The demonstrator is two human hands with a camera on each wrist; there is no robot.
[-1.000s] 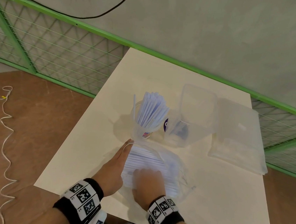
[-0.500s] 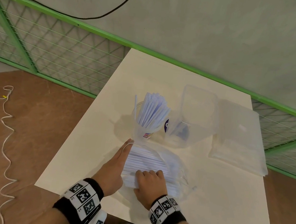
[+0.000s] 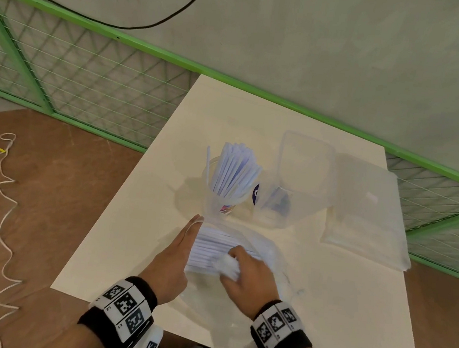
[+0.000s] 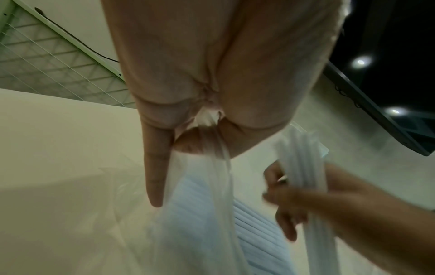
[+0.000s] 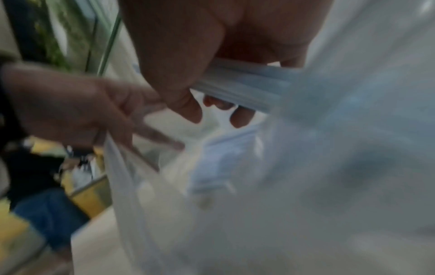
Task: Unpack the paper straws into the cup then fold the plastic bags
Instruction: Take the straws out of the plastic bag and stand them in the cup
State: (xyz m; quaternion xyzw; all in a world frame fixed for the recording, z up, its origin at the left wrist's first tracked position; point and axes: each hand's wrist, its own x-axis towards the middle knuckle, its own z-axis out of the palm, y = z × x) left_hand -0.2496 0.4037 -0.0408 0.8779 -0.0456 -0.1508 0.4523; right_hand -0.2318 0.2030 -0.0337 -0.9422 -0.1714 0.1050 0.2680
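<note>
A clear plastic bag (image 3: 268,251) of white paper straws (image 3: 209,245) lies on the table near its front edge. My left hand (image 3: 177,253) pinches the bag's open edge (image 4: 207,163) between thumb and a finger, the other fingers straight. My right hand (image 3: 243,274) grips a bundle of straws (image 4: 306,176) at the bag's mouth; in the right wrist view that bundle (image 5: 240,87) runs across the curled fingers. Behind the bag stands a clear cup (image 3: 220,198) with several straws (image 3: 234,168) upright in it.
The cream table (image 3: 349,314) also carries a clear empty container (image 3: 301,178) right of the cup and a stack of flat plastic bags (image 3: 369,211) at the right edge. A green mesh fence (image 3: 77,78) runs behind. A white cord (image 3: 6,207) lies on the floor.
My right hand has curled round a bunch of straws and drawn it back toward me, out of the bag. The left hand keeps its hold on the bag's edge.
</note>
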